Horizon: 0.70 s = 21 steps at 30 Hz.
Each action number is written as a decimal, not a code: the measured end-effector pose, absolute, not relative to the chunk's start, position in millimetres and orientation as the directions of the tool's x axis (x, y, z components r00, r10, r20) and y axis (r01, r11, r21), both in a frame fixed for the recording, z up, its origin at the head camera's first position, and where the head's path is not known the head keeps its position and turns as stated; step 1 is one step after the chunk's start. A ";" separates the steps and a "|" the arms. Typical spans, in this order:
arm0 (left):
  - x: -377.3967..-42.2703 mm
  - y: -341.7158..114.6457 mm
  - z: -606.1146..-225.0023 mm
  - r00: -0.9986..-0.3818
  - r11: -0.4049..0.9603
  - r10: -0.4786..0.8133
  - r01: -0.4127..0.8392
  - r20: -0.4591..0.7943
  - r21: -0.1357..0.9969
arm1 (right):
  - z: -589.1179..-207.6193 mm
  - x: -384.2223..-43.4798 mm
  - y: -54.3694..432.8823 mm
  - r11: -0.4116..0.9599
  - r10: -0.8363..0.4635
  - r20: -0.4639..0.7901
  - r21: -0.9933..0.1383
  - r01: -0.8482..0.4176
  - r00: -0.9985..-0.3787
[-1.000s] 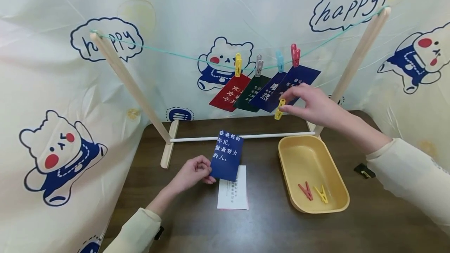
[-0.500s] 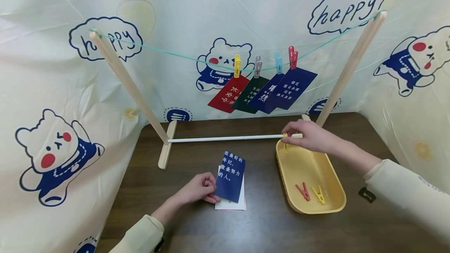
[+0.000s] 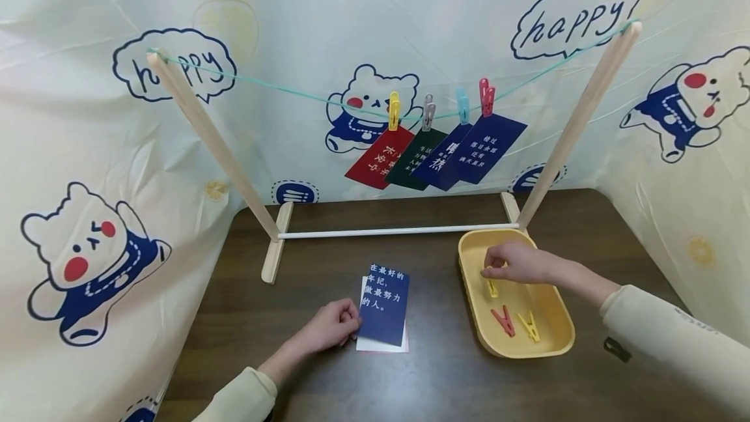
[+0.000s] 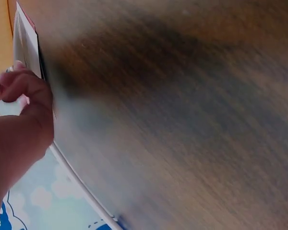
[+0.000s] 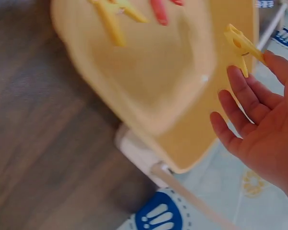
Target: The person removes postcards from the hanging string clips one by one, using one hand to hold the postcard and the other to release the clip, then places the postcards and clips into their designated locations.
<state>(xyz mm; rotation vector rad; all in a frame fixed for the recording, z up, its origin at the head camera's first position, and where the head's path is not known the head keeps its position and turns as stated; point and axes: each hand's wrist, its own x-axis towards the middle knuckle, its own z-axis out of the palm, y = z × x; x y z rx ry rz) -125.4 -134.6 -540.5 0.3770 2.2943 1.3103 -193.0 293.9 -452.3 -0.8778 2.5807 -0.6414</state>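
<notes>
Beside the small pile, my left hand pinches the left edge of a dark blue card with white writing. That card overlaps a white card beneath it, close to the table. My right hand is above the yellow plastic tray, pinching a yellow clothespin between thumb and fingers. In the right wrist view the other fingers are spread below it. A red clothespin and another yellow clothespin lie on the tray's floor.
Behind stands a wooden frame with a green string. Several clothespins hold a red card, a green card and two blue cards on it. A white rod joins the frame's feet.
My left hand has lowered the blue card toward me, over the white card. My right hand has come down from near the hanging cards into the tray area, carrying the yellow clothespin.
</notes>
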 end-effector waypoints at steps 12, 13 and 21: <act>-124.2 -137.6 -534.8 -0.847 0.561 0.468 0.065 -0.252 0.825 | -483.7 -190.6 309.1 0.761 -0.626 -0.356 -0.474 -0.443 -0.694; -124.1 -137.6 -535.0 -0.843 0.561 0.473 0.062 -0.258 0.826 | -485.8 -190.8 310.2 0.760 -0.631 -0.368 -0.472 -0.447 -0.684; -122.5 -136.1 -534.8 -0.823 0.551 0.489 0.033 -0.290 0.834 | -487.7 -190.8 309.5 0.744 -0.654 -0.386 -0.487 -0.458 -0.651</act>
